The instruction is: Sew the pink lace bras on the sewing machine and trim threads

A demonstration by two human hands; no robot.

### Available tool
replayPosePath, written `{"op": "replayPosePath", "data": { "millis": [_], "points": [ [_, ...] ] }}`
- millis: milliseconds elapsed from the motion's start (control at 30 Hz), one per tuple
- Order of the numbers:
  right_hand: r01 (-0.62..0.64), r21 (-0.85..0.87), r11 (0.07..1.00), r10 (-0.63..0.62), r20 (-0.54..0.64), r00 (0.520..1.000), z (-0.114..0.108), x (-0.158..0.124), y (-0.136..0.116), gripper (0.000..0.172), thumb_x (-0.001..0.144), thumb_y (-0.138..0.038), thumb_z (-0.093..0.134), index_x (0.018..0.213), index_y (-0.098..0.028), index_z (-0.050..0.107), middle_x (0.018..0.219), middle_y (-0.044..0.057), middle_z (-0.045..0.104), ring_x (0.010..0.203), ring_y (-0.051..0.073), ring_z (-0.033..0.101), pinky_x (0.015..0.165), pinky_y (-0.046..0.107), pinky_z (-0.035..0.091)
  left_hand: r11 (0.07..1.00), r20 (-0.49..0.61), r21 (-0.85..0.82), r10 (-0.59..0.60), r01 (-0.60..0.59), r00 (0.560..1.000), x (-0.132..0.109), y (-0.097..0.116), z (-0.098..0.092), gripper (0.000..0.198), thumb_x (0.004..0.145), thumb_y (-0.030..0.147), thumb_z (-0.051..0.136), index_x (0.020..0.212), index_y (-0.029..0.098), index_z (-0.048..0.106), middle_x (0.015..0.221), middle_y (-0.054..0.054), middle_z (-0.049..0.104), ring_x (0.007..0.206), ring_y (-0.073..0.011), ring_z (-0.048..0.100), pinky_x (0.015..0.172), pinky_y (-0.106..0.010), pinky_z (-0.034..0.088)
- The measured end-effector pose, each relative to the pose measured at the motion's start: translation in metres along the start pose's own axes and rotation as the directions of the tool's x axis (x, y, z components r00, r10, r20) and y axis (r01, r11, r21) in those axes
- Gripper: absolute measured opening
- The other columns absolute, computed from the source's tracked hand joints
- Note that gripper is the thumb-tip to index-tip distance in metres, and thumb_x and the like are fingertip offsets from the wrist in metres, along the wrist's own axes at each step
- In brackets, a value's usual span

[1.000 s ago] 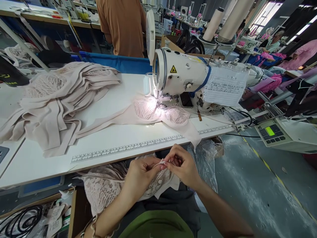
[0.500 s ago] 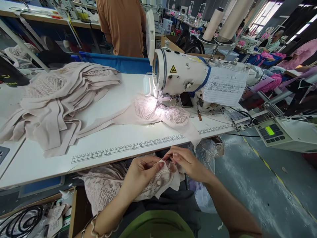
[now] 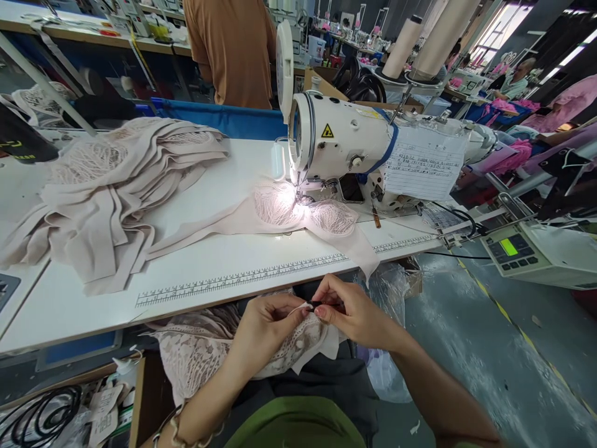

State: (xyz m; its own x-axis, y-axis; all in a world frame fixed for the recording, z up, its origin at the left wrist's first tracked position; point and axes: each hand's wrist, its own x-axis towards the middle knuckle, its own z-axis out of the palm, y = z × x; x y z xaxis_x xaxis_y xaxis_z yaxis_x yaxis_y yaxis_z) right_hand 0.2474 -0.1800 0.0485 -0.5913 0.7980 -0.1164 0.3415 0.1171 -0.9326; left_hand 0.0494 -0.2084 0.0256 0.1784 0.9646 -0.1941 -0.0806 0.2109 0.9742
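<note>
My left hand [image 3: 265, 326] is closed, pinching the edge of a pale pink lace garment piece [image 3: 200, 348] that lies in my lap below the table edge. My right hand [image 3: 347, 311] is closed too, its fingertips meeting the left hand's at the lace edge and gripping a small dark thing [image 3: 321, 305] that I cannot make out. On the white table [image 3: 209, 274] above, another lace piece [image 3: 298, 214] lies under the needle of the white sewing machine [image 3: 345, 146], lit by its lamp.
A heap of pink fabric pieces [image 3: 102, 186] covers the table's left. A control box with a green screen [image 3: 517, 249] stands at right. A person in an orange top [image 3: 233, 50] stands behind the table. A clear plastic bag [image 3: 387, 292] hangs by my right knee. Cables lie at bottom left.
Both hands have stayed at the lace edge in my lap, working it with small finger movements. My right hand has shifted slightly and now shows a small dark thing at its fingertips.
</note>
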Motion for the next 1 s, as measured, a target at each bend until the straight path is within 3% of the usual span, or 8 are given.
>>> {"op": "replayPosePath", "data": {
  "millis": [467,633,733,867,1000],
  "points": [
    [-0.013,0.2,0.98,0.021,-0.036,0.999,0.007,0.009,0.003,0.034,0.084,-0.048,0.076,0.085,-0.02,0.058,0.069,-0.003,0.059,0.062,0.013,0.056,0.056,0.025,0.041,0.984,0.04,0.178,0.015,-0.021,0.999,-0.002,-0.005,-0.003,0.023,0.08,0.034,0.068,0.069,0.016,0.076,0.061,-0.001,0.065,0.057,-0.0117,0.048,0.053,-0.021,0.035],
    [-0.033,0.204,0.978,0.053,-0.093,0.994,0.009,0.009,0.008,0.038,0.085,-0.055,0.072,0.082,-0.02,0.057,0.064,-0.003,0.057,0.058,0.012,0.054,0.055,0.025,0.042,0.988,0.048,0.146,0.042,-0.048,0.998,-0.001,-0.005,-0.002,0.023,0.083,0.037,0.068,0.077,0.018,0.08,0.071,-0.003,0.075,0.063,-0.0158,0.061,0.057,-0.022,0.042],
    [0.022,0.238,0.971,0.015,-0.154,0.988,0.008,0.01,0.014,0.043,0.091,-0.063,0.061,0.09,-0.02,0.056,0.064,-0.005,0.052,0.056,0.011,0.049,0.054,0.024,0.04,0.987,0.025,0.152,0.047,-0.05,0.999,-0.003,-0.006,-0.002,0.023,0.083,0.039,0.069,0.081,0.019,0.08,0.077,-0.004,0.078,0.068,-0.0179,0.067,0.06,-0.022,0.046],
    [0.093,0.131,0.987,-0.066,-0.204,0.977,0.011,0.011,0.012,0.046,0.095,-0.064,0.051,0.091,-0.019,0.057,0.069,-0.004,0.048,0.058,0.01,0.042,0.054,0.024,0.035,0.98,-0.059,0.198,0.038,-0.025,0.998,-0.007,-0.006,0.002,0.024,0.081,0.042,0.069,0.089,0.019,0.07,0.068,-0.001,0.075,0.058,-0.0158,0.064,0.054,-0.021,0.043],
    [0.08,0.023,0.997,-0.075,-0.17,0.983,0.02,0.012,0.0,0.034,0.094,-0.051,0.061,0.08,-0.02,0.056,0.078,-0.001,0.053,0.063,0.011,0.045,0.055,0.024,0.037,0.974,-0.058,0.221,0.056,-0.042,0.997,-0.009,-0.004,0.006,0.024,0.085,0.043,0.066,0.091,0.022,0.055,0.067,0.001,0.075,0.059,-0.0158,0.066,0.056,-0.021,0.044]
  ]
}}
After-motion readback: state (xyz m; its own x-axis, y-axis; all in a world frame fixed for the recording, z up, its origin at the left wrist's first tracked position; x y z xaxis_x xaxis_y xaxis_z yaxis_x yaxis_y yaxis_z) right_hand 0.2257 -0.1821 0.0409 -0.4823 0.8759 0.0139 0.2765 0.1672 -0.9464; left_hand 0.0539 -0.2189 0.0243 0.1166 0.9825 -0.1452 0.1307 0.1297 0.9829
